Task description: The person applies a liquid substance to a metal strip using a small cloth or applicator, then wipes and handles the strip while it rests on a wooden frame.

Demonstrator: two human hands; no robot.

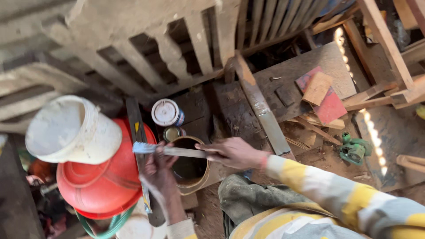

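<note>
The right hand [234, 152] is closed around the handle end of a flat paintbrush [170, 150]. The brush lies sideways, right over the open tin [190, 166], which has dark liquid inside. The left hand [159, 170] reaches up from below, and its fingers are curled at the bristle end of the brush, touching it (I cannot tell how tight that hold is).

I think the step in hand is getting the brush ready at the tin, maybe wiping or squeezing the bristles, with the dark liquid just under them. The next move calls for a steady grip, so that drips fall back into the tin and not onto the wood around it.

Just behind the tin sit a small round can [171, 132] and a can with a white lid [166, 112]. To the left is a big red tub [106, 186] with a white bucket [71, 130] lying on top of it. A long dark strip of wood [135, 115] leans between the tub and the cans. Off to the right, a small green tool [354, 150] rests on the dusty tabletop [305, 66], near some red and tan wood scraps [325, 99].
</note>
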